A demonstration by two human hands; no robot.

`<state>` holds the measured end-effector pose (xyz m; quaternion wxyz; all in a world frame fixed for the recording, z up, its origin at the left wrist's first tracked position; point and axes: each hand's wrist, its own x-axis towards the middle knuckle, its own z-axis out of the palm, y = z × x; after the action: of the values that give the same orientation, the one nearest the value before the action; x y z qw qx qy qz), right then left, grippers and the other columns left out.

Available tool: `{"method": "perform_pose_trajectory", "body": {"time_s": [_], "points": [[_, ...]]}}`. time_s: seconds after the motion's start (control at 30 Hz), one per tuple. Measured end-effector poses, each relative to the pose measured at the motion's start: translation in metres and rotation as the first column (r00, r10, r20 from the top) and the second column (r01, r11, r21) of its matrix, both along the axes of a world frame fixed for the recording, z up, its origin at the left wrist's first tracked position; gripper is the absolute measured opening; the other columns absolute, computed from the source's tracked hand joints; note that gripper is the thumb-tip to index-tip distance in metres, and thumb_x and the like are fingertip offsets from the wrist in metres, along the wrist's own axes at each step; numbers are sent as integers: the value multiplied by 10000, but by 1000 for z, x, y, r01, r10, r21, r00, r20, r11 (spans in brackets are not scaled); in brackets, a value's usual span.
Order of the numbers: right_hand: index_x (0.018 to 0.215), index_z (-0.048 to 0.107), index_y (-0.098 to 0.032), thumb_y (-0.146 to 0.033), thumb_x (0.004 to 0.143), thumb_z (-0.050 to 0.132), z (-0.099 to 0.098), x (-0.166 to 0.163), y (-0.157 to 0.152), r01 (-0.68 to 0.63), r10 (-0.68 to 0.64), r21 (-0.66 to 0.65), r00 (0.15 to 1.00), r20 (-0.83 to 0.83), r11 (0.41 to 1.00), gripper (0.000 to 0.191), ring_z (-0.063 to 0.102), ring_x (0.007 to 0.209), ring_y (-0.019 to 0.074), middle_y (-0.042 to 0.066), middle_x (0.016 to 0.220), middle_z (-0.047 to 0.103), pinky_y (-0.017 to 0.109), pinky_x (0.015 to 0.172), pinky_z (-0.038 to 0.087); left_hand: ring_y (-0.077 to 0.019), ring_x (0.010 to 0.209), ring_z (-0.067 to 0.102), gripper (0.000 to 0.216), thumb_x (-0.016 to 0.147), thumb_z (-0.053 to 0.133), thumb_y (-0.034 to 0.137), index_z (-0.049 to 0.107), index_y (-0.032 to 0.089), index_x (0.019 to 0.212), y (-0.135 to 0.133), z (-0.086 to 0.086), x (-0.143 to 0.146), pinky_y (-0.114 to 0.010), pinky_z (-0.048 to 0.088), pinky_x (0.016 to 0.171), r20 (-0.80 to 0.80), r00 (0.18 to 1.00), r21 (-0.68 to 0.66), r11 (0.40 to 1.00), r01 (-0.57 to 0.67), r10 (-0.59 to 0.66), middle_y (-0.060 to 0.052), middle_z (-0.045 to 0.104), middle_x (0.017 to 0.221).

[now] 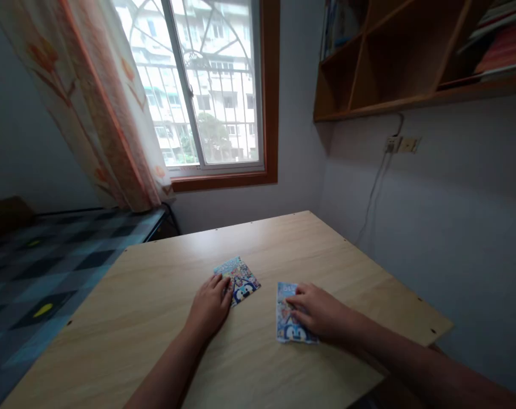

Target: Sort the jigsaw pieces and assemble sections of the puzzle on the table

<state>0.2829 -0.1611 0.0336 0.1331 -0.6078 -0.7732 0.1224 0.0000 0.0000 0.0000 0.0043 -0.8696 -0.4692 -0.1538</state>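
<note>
A home bedroom: checked bed (70,270), flowered curtain (98,102), wall shelves (400,54).

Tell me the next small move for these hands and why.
Perhaps the left hand should turn the left card slightly to match the right card: the left one lies skewed, the right one nearly straight, and that hand rests on its card.

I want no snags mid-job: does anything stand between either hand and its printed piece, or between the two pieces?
Nothing visible does. The left hand lies over part of the left piece, the right hand over part of the right piece, and only tabletop shows between the pieces.
</note>
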Motion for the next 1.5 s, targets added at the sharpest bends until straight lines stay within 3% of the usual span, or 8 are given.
{"method": "perform_pose_trajectory", "body": {"time_s": [0.23, 0.5, 0.6, 0.73, 0.9, 1.03, 1.13, 1.5], "points": [[1092, 669, -211, -347, 876, 589, 8, -71, -12, -435, 428, 50, 897, 112, 899, 268, 536, 869, 177, 66, 974, 610, 284, 788, 383, -297, 1291, 511, 375, 950, 490, 340, 664, 225, 1261, -6, -4, 1, -478, 376, 1106, 17, 999, 51, 998, -49, 48, -131, 574, 1389], [1155, 691, -240, -355, 840, 625, 14, -77, 18, -710, 701, 63, 702, 125, 701, 343, 562, 734, 147, 24, 813, 647, 261, 693, 410, -293, 1313, 491, 374, 924, 544, 345, 650, 266, 1274, -20, -1, 4, -533, 340, 1115, 113, 976, -24, 981, 190, -186, -110, 577, 1391], [1206, 687, -252, -340, 865, 619, 9, -63, 36, -646, 658, 137, 749, -77, 751, 358, 581, 763, 132, 23, 859, 671, 241, 725, 431, -288, 1300, 500, 352, 910, 566, 333, 675, 273, 1239, -24, 2, 5, -526, 341, 1120, 148, 965, -58, 972, 229, -219, -96, 588, 1379], [1107, 727, -222, -276, 949, 544, -11, -38, 63, -210, 326, 339, 883, -337, 917, 248, 602, 918, 152, 59, 965, 688, 288, 880, 449, -274, 1216, 552, 307, 926, 530, 337, 710, 237, 1154, -24, 9, 6, -483, 419, 1065, 260, 948, -79, 975, 208, -181, -99, 629, 1300], [1132, 720, -203, -272, 933, 557, -33, -15, 89, 125, 44, 318, 879, -476, 940, 266, 591, 1064, 190, 84, 1087, 687, 352, 990, 447, -209, 881, 611, 318, 950, 473, 369, 693, 191, 804, -39, 40, 7, -361, 504, 843, 200, 954, 76, 974, 211, -222, -87, 671, 912], [1233, 680, -213, -312, 921, 563, -40, -13, 94, 104, 35, 277, 889, -456, 955, 348, 548, 1205, 205, 81, 1261, 636, 383, 1094, 410, -135, 552, 527, 406, 917, 522, 437, 610, 187, 609, -69, 61, 18, -272, 441, 579, -68, 857, -171, 852, 495, -512, -30, 601, 646], [1346, 609, -242, -365, 918, 573, -41, -16, 94, 5, 77, 236, 940, -333, 972, 447, 438, 1363, 241, 72, 1420, 535, 446, 1175, 323, -149, 497, 527, 391, 855, 594, 465, 629, 183, 586, -88, 59, 30, -289, 412, 519, -169, 787, -259, 797, 546, -594, -50, 619, 611], [1491, 447, -243, -486, 959, 489, -39, -17, 112, -31, 51, 122, 986, -160, 992, 586, 274, 1482, 281, 82, 1561, 357, 530, 1212, 208, -175, 471, 549, 371, 821, 626, 508, 669, 190, 635, -110, 41, 51, -315, 427, 493, -200, 680, -228, 709, 667, -705, -56, 620, 606]]}}
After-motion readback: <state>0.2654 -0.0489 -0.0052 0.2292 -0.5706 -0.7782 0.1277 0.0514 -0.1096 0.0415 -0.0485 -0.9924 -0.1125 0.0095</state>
